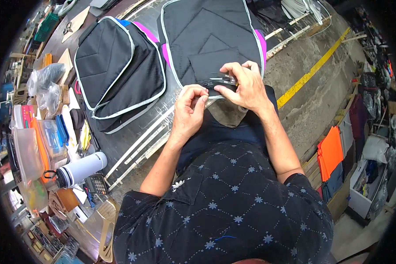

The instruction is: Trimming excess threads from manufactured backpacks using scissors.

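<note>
Workshop: one dark table (126, 140) stretches before me, its left part crowded, its near edge slanting past my left forearm.
Clear bins (25, 149): several at far left, packed so close that I cannot count them.
White bottle (86, 168): one, with one black lid (64, 177), close to the table's near edge.
Calculator (97, 185): one, just beside the bottle.
Left bag (119, 75): one of two black bags, grey piping along its edges, lying on the table, with little room between it and its neighbour.
Second bag (207, 26): directly before me, grey-edged, magenta on both sides; its near edge lies between my hands.
Left hand (189, 112): thumb and forefinger drawn close together at that edge; whether I pinch fabric I cannot tell.
Small metal tool (227, 79): one, over the second bag's near edge.
Right hand (247, 88): fingers curled round the tool.
Concrete floor (290, 119): a wide stretch beyond my right forearm, giving that elbow room, with one yellow line (314, 68).
Orange cloth (330, 152): one bright patch, well apart from my right hand.
White box (361, 200): one, farthest right, things inside.
</note>
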Tool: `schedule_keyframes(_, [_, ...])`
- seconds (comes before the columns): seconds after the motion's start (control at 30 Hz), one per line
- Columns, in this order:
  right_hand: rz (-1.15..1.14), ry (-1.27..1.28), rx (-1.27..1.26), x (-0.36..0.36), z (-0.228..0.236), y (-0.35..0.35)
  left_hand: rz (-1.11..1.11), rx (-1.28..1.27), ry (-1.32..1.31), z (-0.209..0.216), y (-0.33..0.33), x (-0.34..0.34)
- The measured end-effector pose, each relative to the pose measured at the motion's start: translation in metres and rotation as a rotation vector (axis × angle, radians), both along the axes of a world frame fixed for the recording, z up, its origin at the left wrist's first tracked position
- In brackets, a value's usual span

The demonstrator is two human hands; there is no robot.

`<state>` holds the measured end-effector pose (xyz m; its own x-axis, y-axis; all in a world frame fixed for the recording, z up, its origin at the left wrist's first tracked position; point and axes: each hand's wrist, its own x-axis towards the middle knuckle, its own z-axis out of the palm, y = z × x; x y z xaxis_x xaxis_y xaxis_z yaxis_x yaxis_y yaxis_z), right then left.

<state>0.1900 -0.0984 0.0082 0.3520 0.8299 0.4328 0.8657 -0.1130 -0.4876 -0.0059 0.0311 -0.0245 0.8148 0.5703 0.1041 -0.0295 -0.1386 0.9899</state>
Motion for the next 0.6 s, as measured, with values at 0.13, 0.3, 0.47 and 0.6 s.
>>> schedule_keyframes(0.13, [0.080, -0.055, 0.027, 0.001, 0.001, 0.005, 0.018, -0.003, -0.029, -0.004, -0.002, -0.001])
schedule_keyframes(0.3, [0.169, -0.152, 0.010, 0.005, 0.008, -0.008, 0.048, -0.009, -0.036, -0.004, -0.003, -0.001])
schedule_keyframes(0.47, [0.171, -0.190, 0.008, -0.002, 0.005, -0.006, 0.030, -0.032, -0.023, -0.006, -0.001, -0.001])
schedule_keyframes(0.6, [0.160, -0.201, -0.015, -0.005, 0.001, -0.003, 0.010, -0.045, -0.012, -0.007, 0.000, -0.001])
